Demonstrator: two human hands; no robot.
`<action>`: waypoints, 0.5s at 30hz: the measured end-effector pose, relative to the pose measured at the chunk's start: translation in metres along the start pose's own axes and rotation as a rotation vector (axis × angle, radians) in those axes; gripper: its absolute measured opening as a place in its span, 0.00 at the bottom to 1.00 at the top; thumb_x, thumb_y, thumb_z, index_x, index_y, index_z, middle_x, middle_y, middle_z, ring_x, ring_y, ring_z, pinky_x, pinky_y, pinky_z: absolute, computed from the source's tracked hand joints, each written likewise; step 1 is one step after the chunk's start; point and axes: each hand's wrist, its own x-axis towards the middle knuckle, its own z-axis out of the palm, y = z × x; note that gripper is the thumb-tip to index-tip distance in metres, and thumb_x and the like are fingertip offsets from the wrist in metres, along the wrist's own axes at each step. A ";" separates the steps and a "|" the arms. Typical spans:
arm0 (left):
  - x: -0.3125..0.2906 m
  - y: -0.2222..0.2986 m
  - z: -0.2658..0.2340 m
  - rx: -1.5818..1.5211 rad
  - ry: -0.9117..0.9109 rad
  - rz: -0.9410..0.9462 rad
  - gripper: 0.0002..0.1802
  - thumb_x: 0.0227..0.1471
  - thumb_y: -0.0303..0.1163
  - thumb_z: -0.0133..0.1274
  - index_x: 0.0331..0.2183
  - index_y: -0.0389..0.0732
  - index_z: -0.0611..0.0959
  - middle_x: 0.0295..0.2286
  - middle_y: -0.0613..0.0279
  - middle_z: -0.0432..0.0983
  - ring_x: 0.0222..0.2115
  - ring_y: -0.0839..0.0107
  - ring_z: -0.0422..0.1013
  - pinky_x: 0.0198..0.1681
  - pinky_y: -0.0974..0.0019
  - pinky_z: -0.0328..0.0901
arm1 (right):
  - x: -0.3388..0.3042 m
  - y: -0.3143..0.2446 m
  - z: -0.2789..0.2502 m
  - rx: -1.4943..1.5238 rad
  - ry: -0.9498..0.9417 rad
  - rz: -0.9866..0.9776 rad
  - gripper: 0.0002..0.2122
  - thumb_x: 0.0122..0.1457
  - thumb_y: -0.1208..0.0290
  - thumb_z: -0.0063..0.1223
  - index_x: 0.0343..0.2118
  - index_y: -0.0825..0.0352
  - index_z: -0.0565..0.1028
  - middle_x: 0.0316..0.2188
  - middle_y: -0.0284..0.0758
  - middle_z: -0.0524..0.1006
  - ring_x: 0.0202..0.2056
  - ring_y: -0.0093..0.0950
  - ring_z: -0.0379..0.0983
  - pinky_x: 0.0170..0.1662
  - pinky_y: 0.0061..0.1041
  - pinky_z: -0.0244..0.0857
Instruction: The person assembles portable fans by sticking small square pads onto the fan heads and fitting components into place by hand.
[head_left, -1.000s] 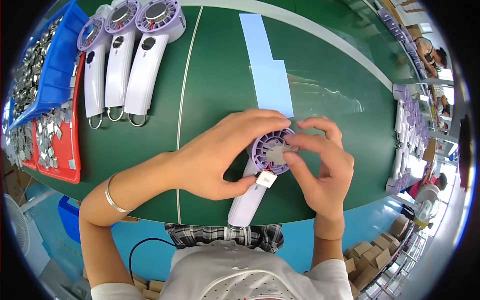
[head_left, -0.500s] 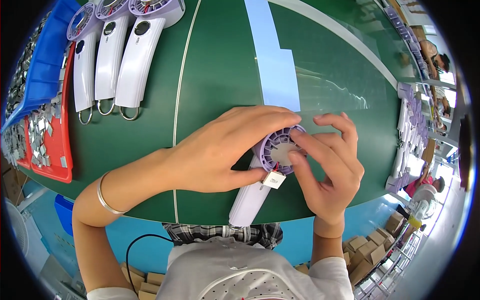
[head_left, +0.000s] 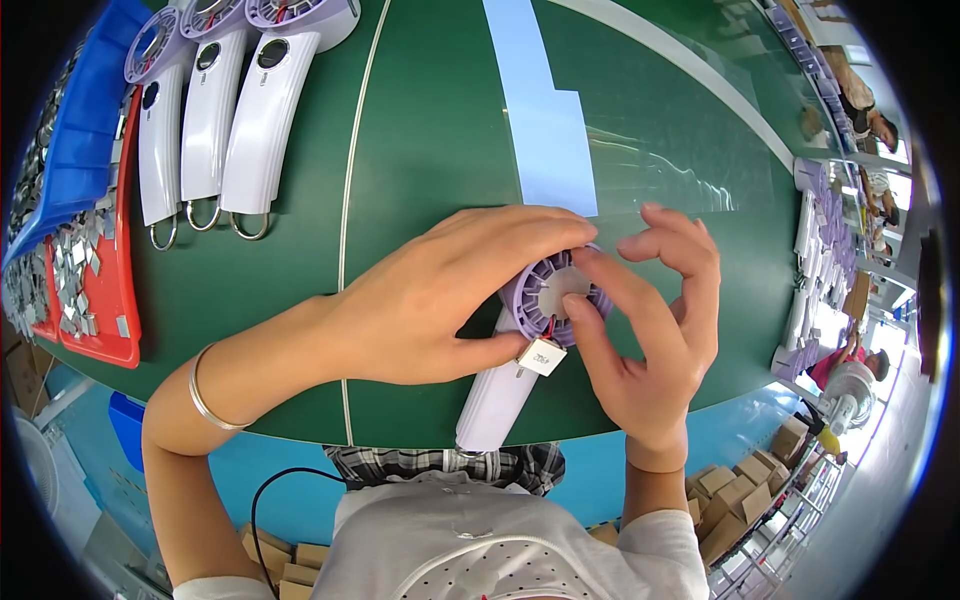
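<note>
My left hand (head_left: pixel 430 290) is closed round the purple head of a white handheld fan (head_left: pixel 494 405), its fingers along the far side and its thumb at the near side. The fan lies with its handle toward me and its slotted round head facing up. Inside the head sits a round grey disc (head_left: pixel 553 292). My right hand (head_left: pixel 650 335) has its thumb on the disc and its index finger by the upper edge; its other fingers are raised and bent. Red and black wires lead to a small white square piece (head_left: pixel 542 356) beside my left thumb.
Several similar fans (head_left: pixel 255 130) lie at the far left. Beyond them are a blue bin (head_left: pixel 85 130) and a red tray (head_left: pixel 125 300) of small metal squares. A light blue strip (head_left: pixel 550 140) lies on the green table (head_left: pixel 420 130). More fans and people are at far right.
My right thumb and index finger have shifted slightly left over the disc. The whole view has shifted a little; my left hand keeps its hold on the fan head.
</note>
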 end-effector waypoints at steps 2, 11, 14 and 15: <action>0.000 0.001 0.000 0.002 0.000 -0.003 0.45 0.38 0.22 0.64 0.60 0.38 0.67 0.59 0.52 0.66 0.60 0.51 0.63 0.62 0.53 0.61 | 0.000 -0.001 -0.001 0.017 -0.005 -0.008 0.14 0.45 0.75 0.67 0.38 0.58 0.84 0.41 0.32 0.73 0.50 0.40 0.71 0.58 0.51 0.54; 0.003 0.001 0.003 0.096 0.018 -0.015 0.47 0.36 0.26 0.67 0.60 0.37 0.68 0.58 0.52 0.68 0.57 0.51 0.65 0.59 0.54 0.62 | 0.001 0.002 0.001 0.098 -0.095 0.014 0.12 0.43 0.74 0.69 0.34 0.59 0.83 0.41 0.34 0.73 0.51 0.42 0.70 0.58 0.52 0.55; 0.003 0.001 0.003 0.099 0.038 -0.012 0.46 0.36 0.26 0.67 0.59 0.37 0.69 0.56 0.53 0.69 0.57 0.52 0.66 0.59 0.53 0.61 | 0.002 0.005 0.003 0.132 -0.083 0.014 0.13 0.41 0.74 0.70 0.33 0.60 0.83 0.42 0.35 0.73 0.51 0.42 0.70 0.57 0.52 0.56; 0.003 0.002 0.003 0.091 0.042 -0.027 0.45 0.36 0.26 0.67 0.59 0.37 0.70 0.56 0.53 0.70 0.56 0.52 0.66 0.59 0.53 0.61 | 0.003 0.008 0.005 0.190 -0.082 0.014 0.13 0.41 0.75 0.71 0.33 0.61 0.83 0.42 0.35 0.73 0.51 0.42 0.70 0.57 0.50 0.57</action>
